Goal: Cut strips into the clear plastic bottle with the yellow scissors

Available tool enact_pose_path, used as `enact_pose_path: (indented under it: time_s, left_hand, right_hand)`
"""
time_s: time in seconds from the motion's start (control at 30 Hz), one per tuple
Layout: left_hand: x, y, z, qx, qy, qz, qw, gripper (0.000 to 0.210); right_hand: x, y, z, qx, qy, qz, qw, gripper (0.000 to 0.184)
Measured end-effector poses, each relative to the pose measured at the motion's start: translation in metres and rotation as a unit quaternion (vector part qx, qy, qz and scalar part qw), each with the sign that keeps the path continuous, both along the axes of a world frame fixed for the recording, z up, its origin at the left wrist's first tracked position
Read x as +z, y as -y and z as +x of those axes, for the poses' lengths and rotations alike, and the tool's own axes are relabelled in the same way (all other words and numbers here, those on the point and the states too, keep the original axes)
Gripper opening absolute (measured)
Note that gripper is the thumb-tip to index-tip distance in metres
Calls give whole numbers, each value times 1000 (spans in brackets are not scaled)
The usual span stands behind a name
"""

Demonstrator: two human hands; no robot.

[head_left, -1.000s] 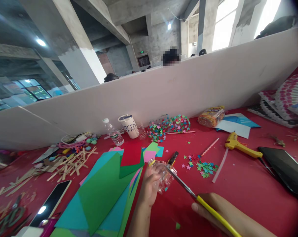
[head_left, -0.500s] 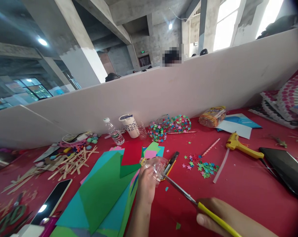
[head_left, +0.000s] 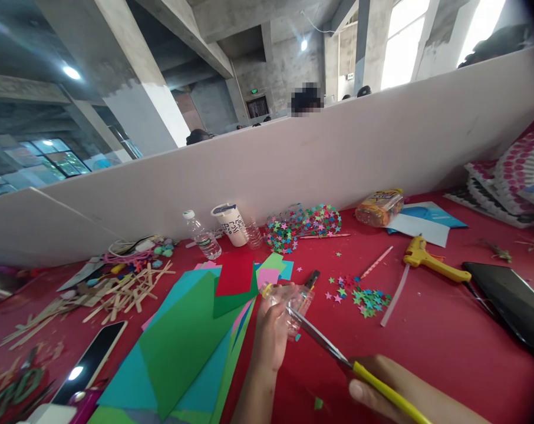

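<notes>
My left hand (head_left: 271,330) is closed around a clear plastic bottle piece (head_left: 299,303) with a yellowish neck at its left end. In my right hand (head_left: 377,377) are scissors (head_left: 324,341) with yellow handles, their blades looking nearly closed. The blade tips reach the bottle piece near my left fingers; whether they sit in the plastic or only against it, I cannot tell. Just behind the bottle piece, a utility knife (head_left: 312,279) lies partly hidden. Coloured paper sheets (head_left: 183,341) spread out to the left of my left forearm.
Star sequins (head_left: 371,301) and a yellow glue gun (head_left: 435,259) lie to the right. A water bottle (head_left: 203,235), a white cup (head_left: 231,225) and a star-covered bottle (head_left: 302,227) stand or lie along the partition (head_left: 293,159). Wooden sticks (head_left: 134,285) and a phone (head_left: 92,359) are at left.
My left hand and the bottle piece have shifted slightly right and toward me, now covering more of the utility knife. The scissors stay at the plastic, with my right hand nearly in place.
</notes>
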State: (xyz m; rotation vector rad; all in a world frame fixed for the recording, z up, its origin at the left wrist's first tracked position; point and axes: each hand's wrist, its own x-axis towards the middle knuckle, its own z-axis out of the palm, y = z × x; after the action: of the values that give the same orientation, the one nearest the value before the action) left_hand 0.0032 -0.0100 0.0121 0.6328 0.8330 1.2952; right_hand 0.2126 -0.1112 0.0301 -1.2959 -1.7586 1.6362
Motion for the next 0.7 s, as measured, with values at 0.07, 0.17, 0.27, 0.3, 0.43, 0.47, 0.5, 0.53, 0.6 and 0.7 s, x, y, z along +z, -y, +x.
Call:
enact_pose_path:
  time_s: [0.07, 0.17, 0.27, 0.3, 0.43, 0.47, 0.5, 0.53, 0.6, 0.7]
  left_hand:
    - [-1, 0, 0, -2, -1, 2, 1000, 36]
    - [-4, -1, -1, -2, -1, 15, 1000, 33]
    - [-5, -1, -1, -6, -3, 16, 1000, 32]
    - [-4, -1, -1, -9, -2, 14, 1000, 32]
    - [-3, -1, 1, -20, 0, 15, 1000, 32]
    - [-3, -1, 1, -19, 1, 17, 1000, 31]
    - [-3, -1, 1, -18, 1, 21, 1000, 31]
    - [-4, -1, 1, -17, 2, 23, 1000, 32]
    - [-5, 0, 0, -16, 5, 26, 1000, 34]
    - [-5, 0, -1, -21, 4, 28, 999, 38]
  right_hand:
    - [0, 0, 0, -8, -11, 8, 1000, 58]
    - [-2, 0, 1, -14, -17, 18, 1000, 57]
    - [-5, 0, 1, -13, -17, 24, 999, 59]
    - [-6, 0, 1, -13, -14, 23, 1000, 60]
    - [-3, 1, 0, -18, -3, 2, 1000, 64]
    - [-2, 2, 0, -16, -8, 2, 1000, 64]
    - [-1, 1, 0, -12, -16, 0, 1000, 63]
    - [0, 1, -1, -10, -21, -3, 1000, 62]
    - [1, 1, -3, -20, -8, -14, 1000, 65]
    - [0, 1, -7, -72, 27, -5, 997, 71]
